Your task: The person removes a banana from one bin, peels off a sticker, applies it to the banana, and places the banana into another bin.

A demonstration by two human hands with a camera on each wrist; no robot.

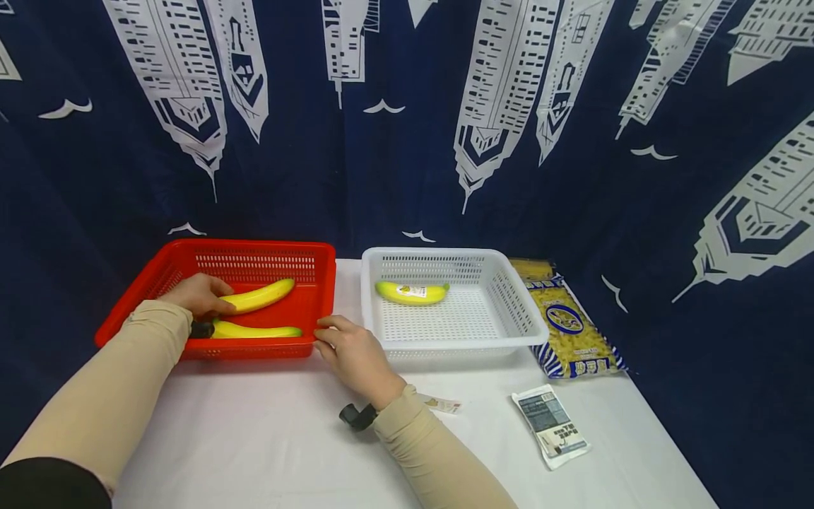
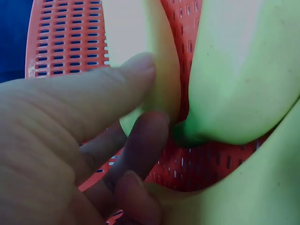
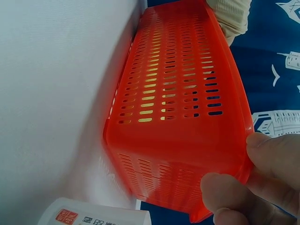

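Observation:
My left hand [image 1: 198,294] reaches into a red perforated basket [image 1: 254,245] and pinches the near end of a yellow banana [image 1: 263,297] between thumb and fingers. A second banana [image 1: 263,331] lies nearer the front wall; its green tip [image 2: 187,133] shows beside my fingers in the left wrist view. Another yellow curved surface [image 2: 262,183] fills that view's lower right corner. With my right hand [image 1: 357,359] I grip the red basket's front right corner, thumb on the rim [image 3: 243,110] and fingertips against the outer wall.
Right of the red basket stands a white basket [image 1: 432,252] holding a labelled banana [image 1: 427,295]. Beside it lies a yellow and blue pasta bag [image 1: 569,322], with a small white packet [image 1: 552,426] in front. A printed strip [image 1: 441,404] pokes out behind my right wrist.

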